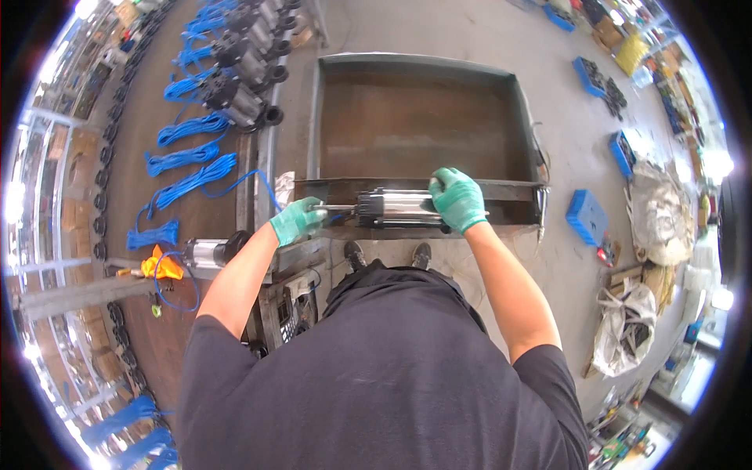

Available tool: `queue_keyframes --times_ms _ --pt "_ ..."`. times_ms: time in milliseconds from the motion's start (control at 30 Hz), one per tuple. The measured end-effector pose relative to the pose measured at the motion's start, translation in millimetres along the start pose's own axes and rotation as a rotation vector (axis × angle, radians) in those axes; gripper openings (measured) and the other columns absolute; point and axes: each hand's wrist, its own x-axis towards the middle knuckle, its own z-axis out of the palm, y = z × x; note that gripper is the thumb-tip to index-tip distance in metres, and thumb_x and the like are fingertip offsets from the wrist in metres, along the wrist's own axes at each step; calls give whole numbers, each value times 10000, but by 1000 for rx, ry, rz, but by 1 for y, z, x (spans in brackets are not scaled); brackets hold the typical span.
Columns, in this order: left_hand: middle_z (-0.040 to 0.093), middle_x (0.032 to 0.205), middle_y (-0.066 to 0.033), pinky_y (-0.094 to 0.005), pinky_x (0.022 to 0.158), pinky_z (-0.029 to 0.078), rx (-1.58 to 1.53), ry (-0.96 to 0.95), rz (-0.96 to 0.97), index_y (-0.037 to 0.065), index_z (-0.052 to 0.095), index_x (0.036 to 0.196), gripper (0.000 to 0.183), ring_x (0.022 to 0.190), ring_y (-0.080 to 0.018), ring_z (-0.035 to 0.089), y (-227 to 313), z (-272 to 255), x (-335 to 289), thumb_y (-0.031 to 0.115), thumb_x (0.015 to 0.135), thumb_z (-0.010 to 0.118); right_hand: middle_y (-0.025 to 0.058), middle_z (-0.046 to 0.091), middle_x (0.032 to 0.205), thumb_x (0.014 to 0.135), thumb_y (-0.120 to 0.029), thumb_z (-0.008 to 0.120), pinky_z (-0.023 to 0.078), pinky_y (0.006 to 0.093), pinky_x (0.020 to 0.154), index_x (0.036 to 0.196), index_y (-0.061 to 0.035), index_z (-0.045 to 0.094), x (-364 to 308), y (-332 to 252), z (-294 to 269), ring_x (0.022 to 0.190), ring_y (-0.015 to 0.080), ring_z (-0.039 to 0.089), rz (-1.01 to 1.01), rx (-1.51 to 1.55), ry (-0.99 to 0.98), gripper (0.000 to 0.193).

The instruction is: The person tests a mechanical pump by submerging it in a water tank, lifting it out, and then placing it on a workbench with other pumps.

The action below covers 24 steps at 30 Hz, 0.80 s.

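Note:
A motor pump point(403, 208) with a silver ribbed cylinder and black ends lies on its side across the near edge of a metal tank. My right hand point(458, 197), in a green glove, wraps over its right end. At the pump's left end, my gloved left hand point(298, 221) is closed around a thin metal rod point(338, 207) that points at the black end. Its exact kind cannot be made out. A blue cable point(269, 188) runs from the left bench to beside my left hand.
The rusty open tank point(513, 110) stands ahead. On the left bench point(145, 317) are several pumps point(243, 102), coiled blue cables point(192, 182), another pump point(207, 253) and an orange cloth point(162, 265). Blue bins point(587, 217) and white sacks point(625, 329) sit on the right floor.

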Motion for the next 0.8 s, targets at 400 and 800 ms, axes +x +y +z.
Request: queue_keyframes --times_ms 400,800 --pt "622 1174 -102 -326 909 505 508 400 375 74 476 1372 542 1030 -194 606 -11 10 -7 61 889 722 179 687 1026 933 -272 650 533 419 882 1055 -68 706 -7 9 -6 971 365 661 36 466 54 244" --pt "614 1266 -66 -306 1016 480 219 765 424 35 516 1367 397 1150 -162 602 -61 40 -59 23 982 608 131 616 919 913 -323 670 515 459 759 1042 -31 572 -109 311 8 811 309 617 803 35 533 334"
